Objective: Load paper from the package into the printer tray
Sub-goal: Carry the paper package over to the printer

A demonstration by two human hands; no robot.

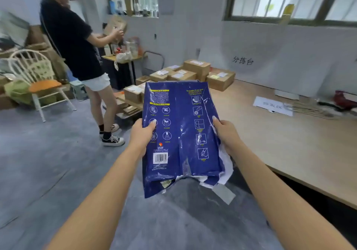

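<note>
A dark blue paper package [179,134] with white icons and a barcode is held up in front of me, above the floor. My left hand [142,134] grips its left edge, thumb on the front. Its right edge, where the wrapper is torn, is gripped by my right hand [226,134]. The bottom end is ripped open, with white paper [228,164] and wrapper scraps showing. No printer or tray is in view.
A long wooden table [289,143] runs along the right, with a paper sign [273,105] and cords on it. Several cardboard boxes [195,72] are stacked at its far end. A person in a black shirt [73,41] stands at the left near a white chair [38,79].
</note>
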